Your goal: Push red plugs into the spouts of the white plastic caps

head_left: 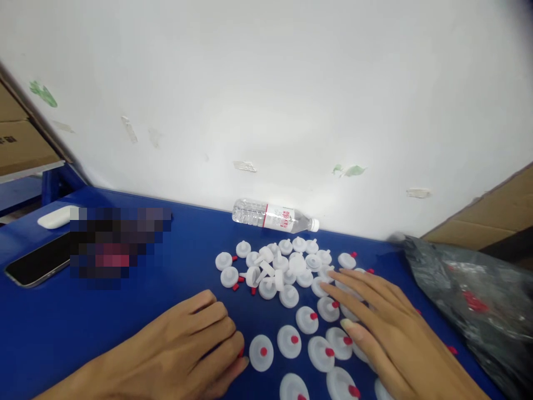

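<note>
"So, what's the biggest thing there?"

"The white wall (266, 100), then the blue desk (83, 316) against it."

"After those?"

"A grey bag (437, 278) at the desk's right side, with something red showing in it. Then two bare hands: the right hand (387, 328) palm down with its fingers apart, the left hand (204, 339) curled, thumb and forefinger together."

"Anything middling?"

"A clear bottle (278, 216) on its side by the wall, and a phone (37, 261) far left, partly blurred out."

"And the small stuff?"

"White discs (288, 298), heaped below the bottle and spread out nearer. The right fingers lie over some; I can't tell if they press on any."

"Smallest?"

"Red caps (253, 291): some loose beside the heap, others on the nearer discs, one pinched in the left fingers."
</note>
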The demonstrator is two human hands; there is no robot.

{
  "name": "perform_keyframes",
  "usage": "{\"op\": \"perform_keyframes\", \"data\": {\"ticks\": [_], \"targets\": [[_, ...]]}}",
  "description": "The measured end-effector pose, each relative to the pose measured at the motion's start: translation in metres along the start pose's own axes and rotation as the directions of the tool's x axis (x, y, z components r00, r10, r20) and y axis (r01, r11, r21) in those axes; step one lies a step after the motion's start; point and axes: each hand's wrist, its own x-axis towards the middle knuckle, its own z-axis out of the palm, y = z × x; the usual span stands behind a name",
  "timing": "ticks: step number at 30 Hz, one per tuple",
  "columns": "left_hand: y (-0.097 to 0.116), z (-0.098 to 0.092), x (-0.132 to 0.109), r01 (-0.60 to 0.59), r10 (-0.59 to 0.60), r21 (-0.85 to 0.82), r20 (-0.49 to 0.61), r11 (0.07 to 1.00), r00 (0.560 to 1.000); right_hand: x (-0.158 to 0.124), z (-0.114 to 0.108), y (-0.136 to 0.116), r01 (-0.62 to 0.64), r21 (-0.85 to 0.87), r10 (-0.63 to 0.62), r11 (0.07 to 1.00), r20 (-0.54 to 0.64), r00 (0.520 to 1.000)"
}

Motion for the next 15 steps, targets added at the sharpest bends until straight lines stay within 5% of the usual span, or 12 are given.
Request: {"op": "perform_keyframes", "data": {"ticks": [8, 15], "targets": [[0.000, 0.001, -0.014, 0.012, -0.012, 0.006, -0.034, 1.000, 0.999, -0.005, 0.007, 0.004, 0.022, -0.026, -0.021, 0.999, 0.065, 0.998], [0.004, 0.001, -0.014, 0.002, -0.002, -0.013, -0.067, 1.000, 0.998, -0.002, -0.017, 0.000, -0.043, 0.184, 0.096, 0.982, -0.287, 0.953]]}}
